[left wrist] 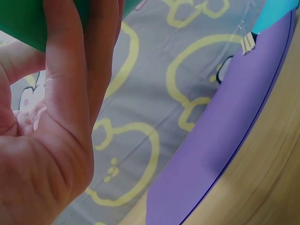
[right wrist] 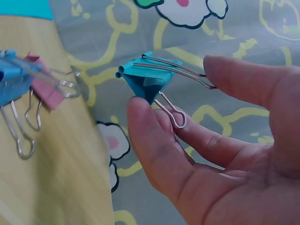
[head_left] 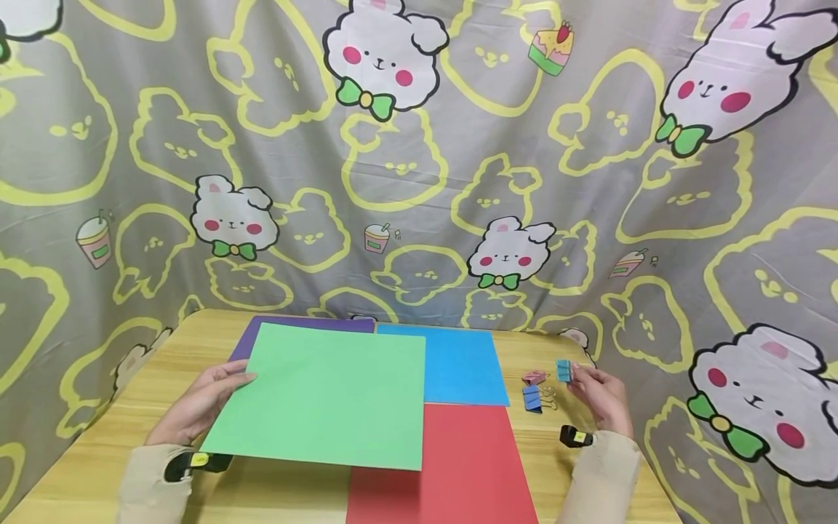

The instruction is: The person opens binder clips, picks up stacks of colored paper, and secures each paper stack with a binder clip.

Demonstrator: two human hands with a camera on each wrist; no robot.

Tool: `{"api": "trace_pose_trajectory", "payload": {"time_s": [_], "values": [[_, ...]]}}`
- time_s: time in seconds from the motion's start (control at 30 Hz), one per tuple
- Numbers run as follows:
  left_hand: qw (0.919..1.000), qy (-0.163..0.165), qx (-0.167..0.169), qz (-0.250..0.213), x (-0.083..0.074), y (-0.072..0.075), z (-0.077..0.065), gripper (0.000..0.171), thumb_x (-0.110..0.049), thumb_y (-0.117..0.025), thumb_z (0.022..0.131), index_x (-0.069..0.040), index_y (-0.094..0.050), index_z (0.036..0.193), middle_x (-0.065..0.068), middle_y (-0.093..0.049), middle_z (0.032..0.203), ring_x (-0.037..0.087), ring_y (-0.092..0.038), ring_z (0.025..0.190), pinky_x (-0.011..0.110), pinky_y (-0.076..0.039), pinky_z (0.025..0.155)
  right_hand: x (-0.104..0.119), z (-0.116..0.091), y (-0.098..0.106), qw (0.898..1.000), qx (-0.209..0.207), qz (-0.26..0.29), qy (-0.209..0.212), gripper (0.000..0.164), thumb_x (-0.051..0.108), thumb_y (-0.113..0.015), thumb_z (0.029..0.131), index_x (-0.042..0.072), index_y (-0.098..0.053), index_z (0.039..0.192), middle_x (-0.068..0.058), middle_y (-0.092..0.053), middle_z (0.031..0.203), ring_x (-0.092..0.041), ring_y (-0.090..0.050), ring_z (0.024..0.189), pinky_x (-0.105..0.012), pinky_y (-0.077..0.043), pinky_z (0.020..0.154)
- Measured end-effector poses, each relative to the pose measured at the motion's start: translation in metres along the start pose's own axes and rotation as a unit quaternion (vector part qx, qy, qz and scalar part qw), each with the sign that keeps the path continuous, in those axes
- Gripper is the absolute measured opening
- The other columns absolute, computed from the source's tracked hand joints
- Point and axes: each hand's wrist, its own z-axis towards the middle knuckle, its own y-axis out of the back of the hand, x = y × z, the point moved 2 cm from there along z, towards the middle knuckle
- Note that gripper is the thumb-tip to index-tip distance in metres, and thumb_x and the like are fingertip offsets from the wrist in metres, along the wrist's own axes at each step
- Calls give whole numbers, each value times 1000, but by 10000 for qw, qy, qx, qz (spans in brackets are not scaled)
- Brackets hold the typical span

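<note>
My left hand (head_left: pixel 204 402) pinches a light green sheet (head_left: pixel 327 397) by its left edge, between thumb and fingers. The sheet is held tilted above the table and covers part of the paper under it. In the right wrist view, my right hand (right wrist: pixel 206 150) holds a teal binder clip (right wrist: pixel 147 77); the thumb is on one wire handle and the fingers are at the other side. Just left of that hand on the table lie a blue binder clip (head_left: pixel 533 398) and a pink binder clip (head_left: pixel 533 377), close together.
Purple (head_left: pixel 308 323), blue (head_left: pixel 458 364) and red (head_left: pixel 471 466) sheets lie on the wooden table (head_left: pixel 144 386), edge to edge where visible. A patterned curtain (head_left: pixel 419 182) hangs behind the table. A small pale striped thing (left wrist: pixel 248 43) sits at the purple sheet's far corner.
</note>
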Motion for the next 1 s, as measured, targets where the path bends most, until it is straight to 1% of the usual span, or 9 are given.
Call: {"api": "trace_pose_trajectory", "payload": {"time_s": [0.03, 0.13, 0.23, 0.33, 0.43, 0.63, 0.7, 0.8, 1.0], "values": [[10000, -15, 0, -21, 0, 0, 0, 13, -10, -53, 105, -1, -57, 97, 30, 18, 168, 54, 22, 152, 69, 13, 122, 2, -1, -1, 10000, 34, 62, 3, 66, 26, -61, 105, -16, -34, 148, 11, -67, 91, 4, -69, 86, -15, -60, 86], [10000, -51, 7, -56, 0, -2, 1, 9, -9, -53, 105, -2, -56, 102, 31, 18, 168, 54, 22, 152, 69, 13, 122, 7, -2, -2, 9998, 127, 172, -7, 63, 24, -63, 104, -14, -35, 146, 10, -69, 92, 3, -71, 88, -16, -60, 88], [10000, -15, -19, -7, 1, -3, 1, 26, -11, -53, 106, 9, -49, 123, 31, 18, 168, 54, 21, 152, 68, 11, 123, 12, -5, -4, 9996, 154, 220, -2, 59, 24, -64, 103, -10, -37, 144, 11, -68, 94, 3, -71, 90, -18, -60, 91], [10000, 69, -39, 56, 2, -5, 2, 62, -13, -53, 106, 17, -22, 151, 31, 20, 168, 53, 19, 153, 67, 10, 123, 17, -7, -6, 9996, 153, 221, 6, 55, 25, -65, 103, -6, -41, 141, 11, -68, 95, 3, -71, 91, -19, -59, 93], [9999, 105, -30, 101, 2, -7, 3, 80, -14, -52, 107, 17, 3, 157, 32, 21, 167, 52, 20, 153, 66, 11, 123, 21, -9, -8, 9996, 138, 253, 27, 51, 26, -65, 103, -4, -44, 138, 13, -68, 94, 3, -71, 91, -19, -59, 93], [9999, 49, -29, 126, 1, -9, 5, 61, -13, -53, 106, 23, -22, 145, 31, 19, 168, 54, 20, 153, 69, 10, 123, 28, -11, -14, 9988, -13, 410, 260, 54, 27, -67, 102, -6, -46, 139, 15, -72, 87, 1, -73, 88, -18, -60, 89], [9999, 47, -4, 112, 2, -9, 5, 62, -13, -52, 107, 23, -21, 147, 30, 20, 168, 54, 20, 153, 70, 10, 122, 31, -11, -17, 9986, -24, 410, 339, 60, 29, -68, 101, -8, -45, 142, 15, -73, 86, 1, -73, 87, -18, -60, 88], [10000, 47, 28, 66, 2, -9, 5, 73, -13, -51, 107, 22, -6, 153, 30, 22, 168, 53, 23, 152, 69, 12, 122, 33, -12, -22, 9986, 4, 374, 383, 66, 33, -69, 100, -9, -44, 145, 16, -74, 85, 2, -73, 86, -18, -61, 88], [10000, 40, -2, 32, 0, -9, 5, 80, -14, -51, 107, 18, 4, 156, 29, 24, 167, 51, 23, 153, 66, 11, 123, 37, -12, -34, 9987, 51, 327, 392, 66, 38, -71, 98, -9, -49, 139, 14, -76, 83, -1, -75, 83, -19, -62, 85]]}}
